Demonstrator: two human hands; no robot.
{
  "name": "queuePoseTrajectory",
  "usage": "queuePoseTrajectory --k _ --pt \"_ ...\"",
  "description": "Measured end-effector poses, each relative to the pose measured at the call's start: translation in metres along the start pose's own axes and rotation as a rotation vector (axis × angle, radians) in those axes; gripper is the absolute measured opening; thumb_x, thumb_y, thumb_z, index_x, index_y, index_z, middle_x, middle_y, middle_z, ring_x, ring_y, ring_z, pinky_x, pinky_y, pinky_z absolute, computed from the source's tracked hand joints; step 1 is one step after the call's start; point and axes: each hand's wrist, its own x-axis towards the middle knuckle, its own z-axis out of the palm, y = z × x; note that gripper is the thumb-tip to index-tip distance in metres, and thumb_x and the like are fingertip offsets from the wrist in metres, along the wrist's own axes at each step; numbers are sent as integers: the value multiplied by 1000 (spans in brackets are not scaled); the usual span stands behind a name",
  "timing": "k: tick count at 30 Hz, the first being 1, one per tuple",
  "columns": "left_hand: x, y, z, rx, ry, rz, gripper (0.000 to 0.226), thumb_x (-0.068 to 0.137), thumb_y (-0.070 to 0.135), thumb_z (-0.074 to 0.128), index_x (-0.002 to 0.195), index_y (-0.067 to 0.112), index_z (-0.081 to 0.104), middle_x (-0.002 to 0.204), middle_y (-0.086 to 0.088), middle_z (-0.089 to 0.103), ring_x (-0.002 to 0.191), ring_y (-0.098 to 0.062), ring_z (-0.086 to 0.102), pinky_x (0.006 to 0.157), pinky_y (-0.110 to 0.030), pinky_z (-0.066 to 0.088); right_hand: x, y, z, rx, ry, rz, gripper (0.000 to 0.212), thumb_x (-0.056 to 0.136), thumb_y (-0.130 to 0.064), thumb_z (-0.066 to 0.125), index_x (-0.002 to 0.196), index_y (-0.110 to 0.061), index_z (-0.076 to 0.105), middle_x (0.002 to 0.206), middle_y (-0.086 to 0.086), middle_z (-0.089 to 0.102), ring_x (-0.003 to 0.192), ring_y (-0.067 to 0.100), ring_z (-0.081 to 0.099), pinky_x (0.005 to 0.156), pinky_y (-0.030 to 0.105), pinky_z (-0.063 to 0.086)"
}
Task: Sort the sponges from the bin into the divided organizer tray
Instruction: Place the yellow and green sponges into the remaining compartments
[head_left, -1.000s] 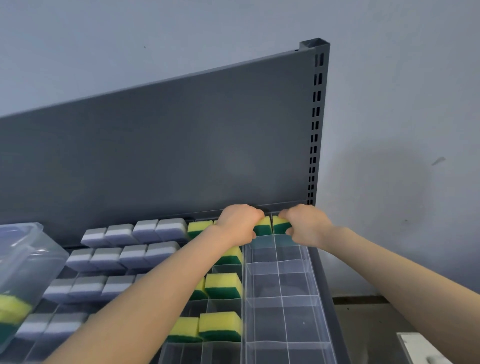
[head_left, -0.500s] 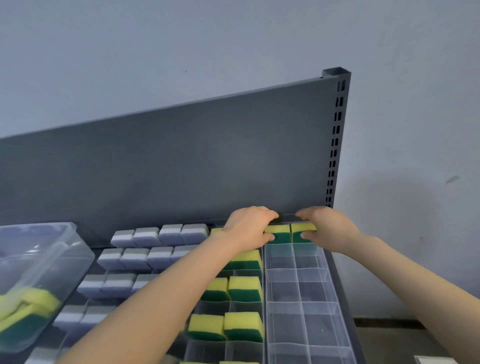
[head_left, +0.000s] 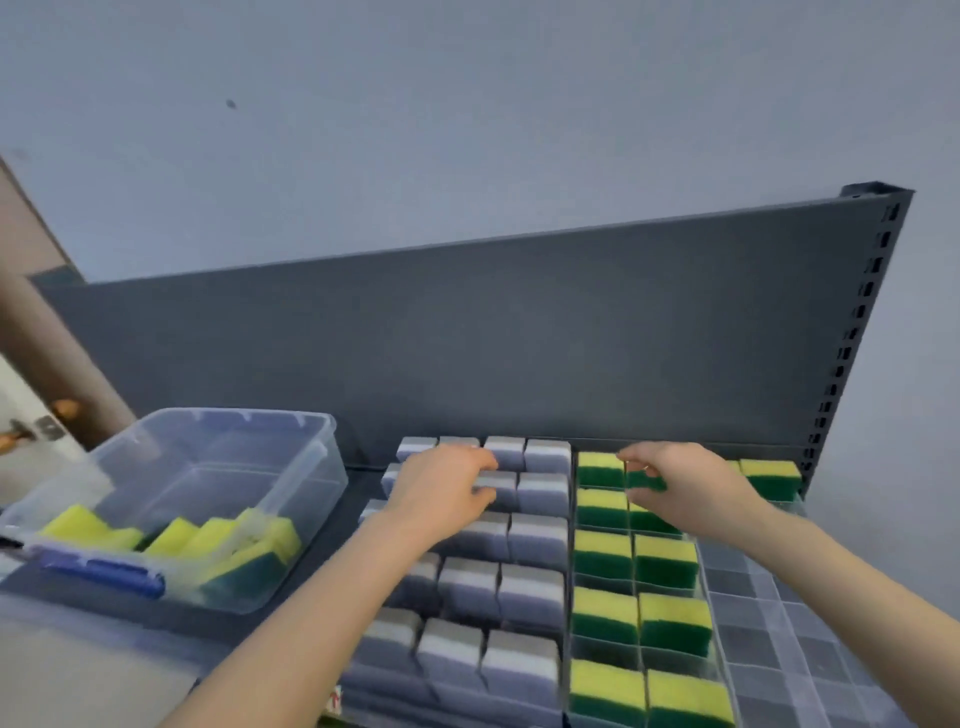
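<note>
A clear plastic bin (head_left: 322, 467) at the left holds several yellow-and-green sponges (head_left: 234, 540). The clear divided organizer tray (head_left: 753, 597) has grey sponges (head_left: 535, 535) in its left columns and yellow-and-green sponges (head_left: 605, 556) in the middle ones. Another yellow-and-green sponge (head_left: 771, 475) sits in the far right corner, and the right compartments below it hold nothing. My left hand (head_left: 441, 488) hovers over the far grey sponges with loosely curled fingers and holds nothing. My right hand (head_left: 680, 488) hovers over the far yellow-and-green sponges, also holding nothing.
A dark grey shelf back panel (head_left: 519, 338) rises right behind the tray, with a slotted upright (head_left: 857, 338) at its right end. The bin has a blue latch (head_left: 104, 574) on its near edge. A door with a handle (head_left: 31, 431) shows at the far left.
Both hands have let go of the sponges in the far right corner compartments and moved left. The view has swung left, bringing the whole bin into sight.
</note>
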Motion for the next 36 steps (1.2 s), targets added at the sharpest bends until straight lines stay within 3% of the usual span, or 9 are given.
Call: queuePoseTrajectory --k 6,9,15,20,28,36 --pt "-69 -91 -16 -48 13 -160 30 86 39 57 116 35 61 112 10 63 104 -17 60 75 -29 47 9 -93 21 -67 1 -68 43 84 -37 61 127 -30 54 118 -12 63 105 13 59 87 27 48" --pt "-106 -136 -20 -25 45 -214 34 86 41 58 120 35 60 119 11 63 109 -16 58 78 -28 44 13 -146 35 -73 -26 -135 45 85 -35 60 128 -28 53 121 -8 63 108 14 59 90 27 47" --pt "-177 -219 -34 -42 93 -333 33 86 40 59 118 35 61 115 11 65 107 -15 59 82 -32 49 22 -237 60 15 -56 -223 41 85 -27 61 126 -22 56 122 -5 64 112 16 59 95 32 46" --pt "-219 -276 -41 -78 117 -438 31 86 37 61 117 34 63 113 13 66 105 -9 60 80 -33 52 28 -298 86 57 -99 -278 43 87 -26 59 129 -25 53 122 -8 63 110 11 58 93 28 47" --pt "-223 -327 -34 -127 141 -474 28 86 34 61 114 33 65 110 15 67 102 -7 61 74 -29 51 50 -345 116 93 -157 -315 43 86 -27 60 129 -29 54 121 -12 63 108 6 58 92 23 45" --pt "-192 -370 -24 -169 197 -466 23 85 32 62 108 33 67 104 17 68 98 -3 61 75 -26 50 111 -381 134 181 -114 -331 39 86 -23 60 124 -29 57 114 -15 65 104 7 60 92 27 47"
